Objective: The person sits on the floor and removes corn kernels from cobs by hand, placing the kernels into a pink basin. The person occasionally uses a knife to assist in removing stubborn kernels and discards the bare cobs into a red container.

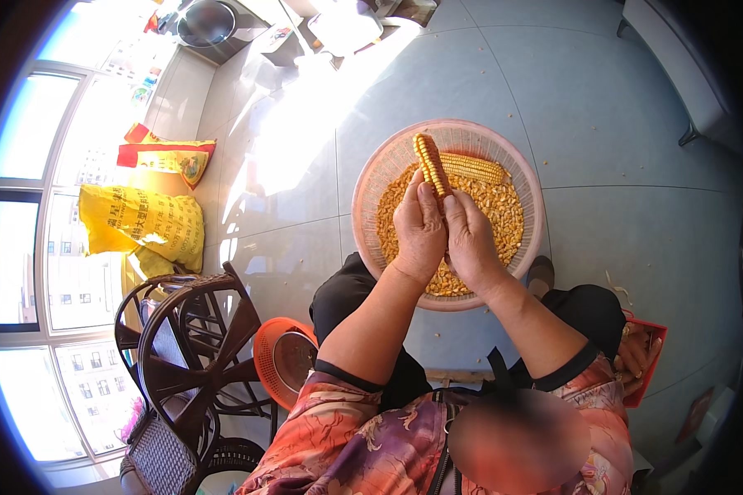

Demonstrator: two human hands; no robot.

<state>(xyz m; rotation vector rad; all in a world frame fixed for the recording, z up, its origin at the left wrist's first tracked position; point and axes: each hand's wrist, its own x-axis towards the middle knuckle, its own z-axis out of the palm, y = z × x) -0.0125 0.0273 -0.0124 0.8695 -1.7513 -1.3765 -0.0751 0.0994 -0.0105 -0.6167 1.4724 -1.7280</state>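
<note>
A partly shelled corn cob (pixel 431 166) points up and away between my two hands. Yellow kernels remain along its left side, while the right side shows bare reddish cob. My left hand (pixel 420 226) is wrapped round the cob's lower part, thumb lying along it. Pressed against it from the other side, my right hand (pixel 469 232) has its thumb on the cob. Under both hands is a round pink plastic basket (pixel 366 210) holding loose corn kernels (pixel 501 213). A corn cob covered in kernels (pixel 473 167) lies on them near the far rim.
An orange basket (pixel 272 365) and dark woven chairs (pixel 204 352) stand at the left. Yellow sacks (pixel 155 219) lean by the windows. A red box (pixel 647 365) with several cobs is beside my right knee. Stray kernels dot the grey tile floor (pixel 594 235).
</note>
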